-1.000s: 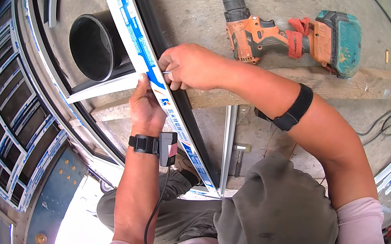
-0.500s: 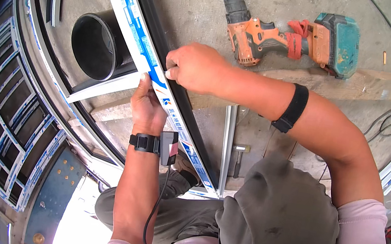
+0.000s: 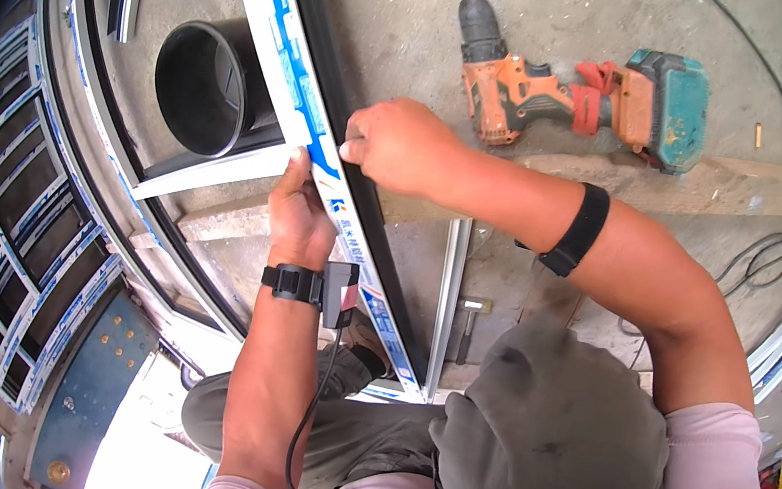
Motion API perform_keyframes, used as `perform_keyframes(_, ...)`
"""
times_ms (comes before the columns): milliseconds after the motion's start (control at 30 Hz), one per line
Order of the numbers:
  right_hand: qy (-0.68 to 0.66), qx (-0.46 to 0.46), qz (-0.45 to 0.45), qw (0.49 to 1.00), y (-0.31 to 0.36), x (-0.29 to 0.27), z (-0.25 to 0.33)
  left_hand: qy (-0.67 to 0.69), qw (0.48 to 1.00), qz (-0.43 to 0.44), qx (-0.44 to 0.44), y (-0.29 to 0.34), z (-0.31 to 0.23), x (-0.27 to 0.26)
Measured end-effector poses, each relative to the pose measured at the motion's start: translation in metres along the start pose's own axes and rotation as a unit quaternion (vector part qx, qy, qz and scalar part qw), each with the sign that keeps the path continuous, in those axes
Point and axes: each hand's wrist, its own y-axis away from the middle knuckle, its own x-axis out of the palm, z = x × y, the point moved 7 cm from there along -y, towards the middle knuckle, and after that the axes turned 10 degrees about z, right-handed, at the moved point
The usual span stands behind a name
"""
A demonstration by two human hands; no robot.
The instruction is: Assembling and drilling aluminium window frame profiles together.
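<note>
A long metal frame bar [image 3: 291, 68] with blue-and-white film along it and a black side runs diagonally across the head view. My left hand [image 3: 301, 223] is closed at its left edge, thumb up by the joint with a white crossbar [image 3: 220, 170]; part of the fingers goes out of sight behind the bar. Against the bar's black side rests my right hand [image 3: 403, 148], its fingers bent and pinched together. Whatever sits between those fingertips is hidden. Beyond the right hand an orange and teal cordless drill [image 3: 515, 91] lies on its side, red wrapping around its grip.
A black cylindrical container [image 3: 200, 86] lies left of the bar. Behind my right forearm stretches a wooden plank [image 3: 723, 187], with coiled cable [image 3: 760, 267] farther right. A small hammer [image 3: 468, 332] lies near my head. Film-covered frames [image 3: 23, 240] stand at the far left.
The whole view has shifted slightly, so the bar's far end and the drill appear a little lower and displaced. Both hands stay at the same spot on the bar, nearly unmoved.
</note>
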Motion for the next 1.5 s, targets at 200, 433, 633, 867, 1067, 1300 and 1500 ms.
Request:
perform_keyframes(200,0.216,-0.065,-0.052,0.973,0.038,-0.036,0.028,0.016,0.999,0.031,-0.016,0.003,-0.002,-0.001)
perform_keyframes(433,0.436,0.073,-0.134,0.887,0.108,-0.102,-0.047,0.003,0.999,0.031,-0.007,0.004,-0.003,0.008)
perform_keyframes(633,0.443,0.010,-0.138,0.886,0.109,-0.108,-0.032,0.014,0.999,0.044,-0.008,0.003,-0.002,0.011)
perform_keyframes(867,0.139,-0.168,-0.192,0.957,0.174,-0.128,0.042,0.003,0.999,0.034,0.000,0.008,-0.005,0.012)
perform_keyframes(1067,-0.302,0.012,-0.105,0.947,0.178,-0.092,0.000,0.032,0.998,0.059,0.000,0.000,-0.001,0.006)
perform_keyframes(1300,-0.474,0.068,-0.051,0.876,0.155,-0.034,-0.061,0.009,0.999,0.036,-0.008,-0.001,-0.001,0.003)
perform_keyframes(1500,-0.510,0.039,-0.063,0.857,0.148,-0.028,-0.060,0.013,0.999,0.029,-0.008,-0.001,-0.004,-0.001)
